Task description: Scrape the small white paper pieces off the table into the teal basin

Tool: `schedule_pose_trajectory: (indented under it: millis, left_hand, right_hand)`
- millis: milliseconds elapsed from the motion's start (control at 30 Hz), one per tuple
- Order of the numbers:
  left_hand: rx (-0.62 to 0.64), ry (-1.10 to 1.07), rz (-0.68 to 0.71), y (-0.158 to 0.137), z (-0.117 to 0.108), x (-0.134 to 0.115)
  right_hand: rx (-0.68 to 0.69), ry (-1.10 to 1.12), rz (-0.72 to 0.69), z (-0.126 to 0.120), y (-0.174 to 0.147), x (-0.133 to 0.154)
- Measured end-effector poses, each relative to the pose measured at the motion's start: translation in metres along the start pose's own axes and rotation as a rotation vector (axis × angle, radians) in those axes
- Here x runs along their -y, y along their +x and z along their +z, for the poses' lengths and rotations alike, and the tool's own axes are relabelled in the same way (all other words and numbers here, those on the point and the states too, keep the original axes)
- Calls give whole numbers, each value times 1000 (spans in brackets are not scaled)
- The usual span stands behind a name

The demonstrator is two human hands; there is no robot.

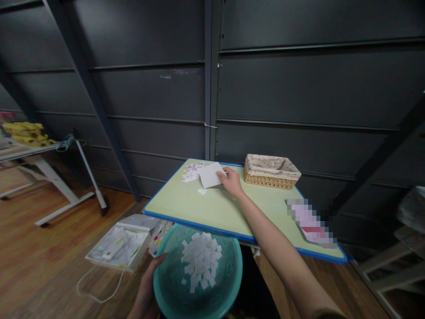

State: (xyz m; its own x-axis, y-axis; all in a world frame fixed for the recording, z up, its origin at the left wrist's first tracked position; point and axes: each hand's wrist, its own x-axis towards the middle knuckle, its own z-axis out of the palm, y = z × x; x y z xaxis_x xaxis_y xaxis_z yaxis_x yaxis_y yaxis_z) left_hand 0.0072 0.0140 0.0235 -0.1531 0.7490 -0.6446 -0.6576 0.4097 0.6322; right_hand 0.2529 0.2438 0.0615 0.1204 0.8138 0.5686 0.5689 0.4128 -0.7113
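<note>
My right hand [229,180] pinches a plain white card [211,175] above the far part of the pale green tabletop [199,206]. Just left of the card lies a heap of small paper pieces [191,173] with pinkish marks, partly covered by the card. A few white scraps [202,191] rest in front of it. Below the table's near edge, my left hand [151,281] grips the left rim of a teal plastic basket [239,266]. Many small white paper pieces [201,259] are piled inside that basket.
A lined wicker basket [272,179] stands at the table's back right. Near the right corner lies a blurred-out flat object [310,223]. On the floor at left is an open white box [133,263] with a cord. Another table [33,153] stands farther left. Dark panels form the wall behind.
</note>
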Motion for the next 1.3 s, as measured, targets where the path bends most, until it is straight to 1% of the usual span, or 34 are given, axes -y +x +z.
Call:
schedule_pose_trajectory:
  millis: [133, 233, 300, 433, 500, 567, 667, 733, 933, 1100, 1233, 1300]
  left_hand:
    - [43, -72, -42, -12, 23, -13]
    - [58, -89, -46, -17, 31, -18]
    - [54, -89, -44, -16, 28, -16]
    - [17, -48, -24, -6, 7, -3]
    - [2, 12, 11, -1, -3, 2]
    - [12, 57, 48, 2, -7, 4]
    - [-4, 85, 75, 1, -6, 3]
    - [-8, 84, 77, -1, -4, 2]
    - [10, 83, 77, 0, -3, 3]
    - [9, 91, 69, -1, -4, 4]
    - [9, 77, 64, -2, -3, 3]
    - [13, 62, 74, -1, -4, 3]
  right_hand:
    - [-14, -9, 1, -1, 1, 0]
    - [10, -46, -9, -2, 0, 2]
    - [23, -87, -23, -3, -1, 3]
    - [3, -155, -33, -4, -3, 8]
    - [13, -159, -44, -5, -3, 10]
    - [7, -157, -50, -6, -4, 11]
    - [-37, -143, -44, -7, -4, 14]
    - [-41, -121, -44, -8, -5, 15]
    - [4, 13, -84, -2, -9, 18]
    - [98, 77, -109, 6, -11, 15]
    - [60, 110, -92, 9, -10, 11]
    - [66, 129, -95, 9, -9, 9]
